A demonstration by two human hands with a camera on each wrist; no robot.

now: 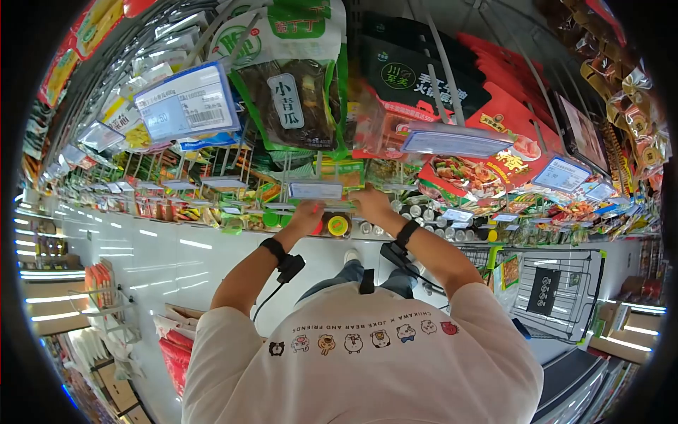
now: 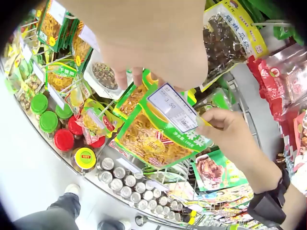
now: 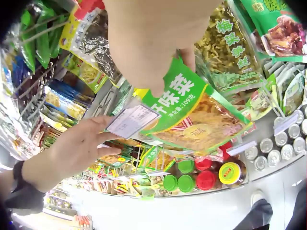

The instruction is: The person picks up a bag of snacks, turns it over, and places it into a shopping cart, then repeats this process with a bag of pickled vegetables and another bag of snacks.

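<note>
A green-edged packet of shredded pickled vegetables (image 3: pixel 201 120) hangs on the rack behind a price tag (image 2: pixel 172 106). My right hand (image 3: pixel 144 48) pinches the packet's top corner between thumb and fingers. In the left wrist view the right hand (image 2: pixel 235 139) reaches in from the right, fingertips at that corner. My left hand (image 3: pixel 72 151) is at the packet's other side, its loosely extended fingers right by the tag's edge. Seen from the head, the left hand (image 1: pixel 305 218) and right hand (image 1: pixel 374 205) are on either side of the tag, below larger hanging bags.
Jars with green, red and yellow lids (image 2: pixel 62 139) stand on the low shelf, beside rows of cans (image 2: pixel 134 187). A bag of small cucumbers (image 1: pixel 289 99) and red packets (image 1: pixel 473 169) hang above. A shopping cart (image 1: pixel 558 290) stands behind at the right.
</note>
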